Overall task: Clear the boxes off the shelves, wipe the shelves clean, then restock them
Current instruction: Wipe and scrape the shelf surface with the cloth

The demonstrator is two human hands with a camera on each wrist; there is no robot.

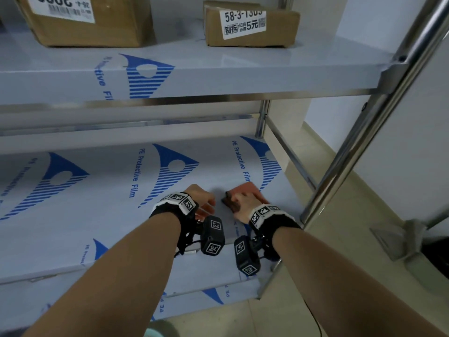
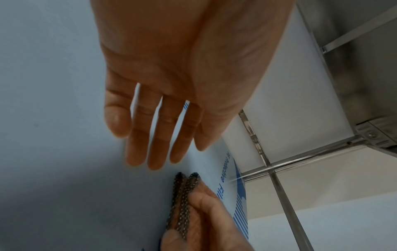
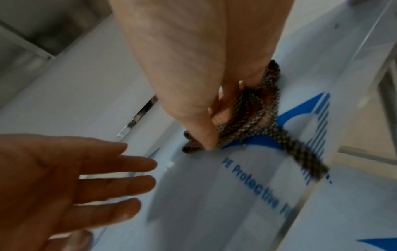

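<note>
Cardboard boxes, a large one [image 1: 82, 20] and a small one [image 1: 251, 26] with a white label, stand on the upper shelf [image 1: 218, 69]. On the lower shelf [image 1: 73, 215], which wears blue-printed protective film, the right hand [image 1: 244, 203] has its fingers curled on a folded cloth [image 1: 245, 190], reddish on top with a dark speckled edge, and presses it down near the shelf's right end. The left hand [image 1: 201, 198] is just beside the cloth, fingers [image 2: 159, 135] straight and slightly spread above the film, holding nothing.
</note>
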